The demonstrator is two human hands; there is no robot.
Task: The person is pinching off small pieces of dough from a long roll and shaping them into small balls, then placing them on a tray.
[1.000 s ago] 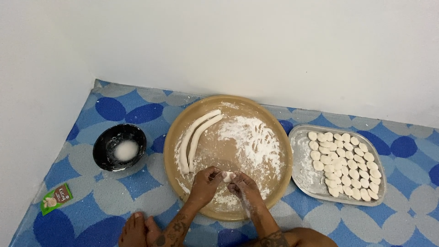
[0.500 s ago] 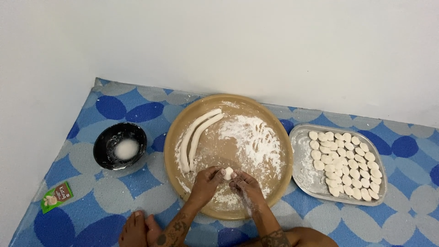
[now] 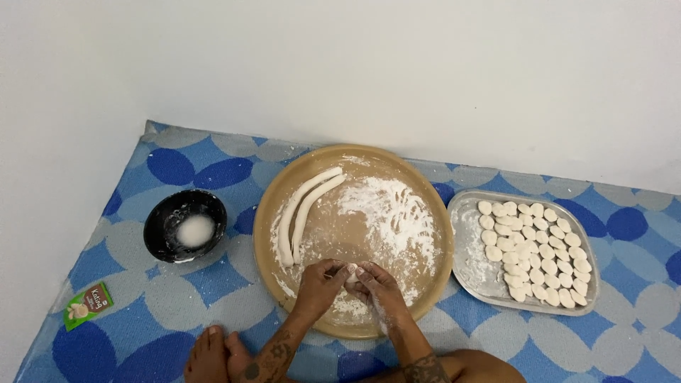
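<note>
A round tan board (image 3: 418, 190) dusted with flour lies on a blue patterned mat. Two long dough ropes (image 3: 301, 210) rest side by side on its left part. At the near edge of the board my left hand (image 3: 319, 284) and my right hand (image 3: 379, 287) meet, fingertips pinching a small white dough piece (image 3: 350, 273) between them. Most of that piece is hidden by my fingers. A loose patch of flour (image 3: 386, 213) spreads across the middle of the board.
A black bowl (image 3: 162, 225) with white flour stands left of the board. A metal tray (image 3: 469, 264) with several flat dough pieces sits to the right. A small green packet (image 3: 87, 303) lies near left. My feet (image 3: 220, 354) rest at the bottom edge. White walls behind.
My hands have drawn together, and the small dough piece that lay in view between them half a second ago is now enclosed by my fingertips.
</note>
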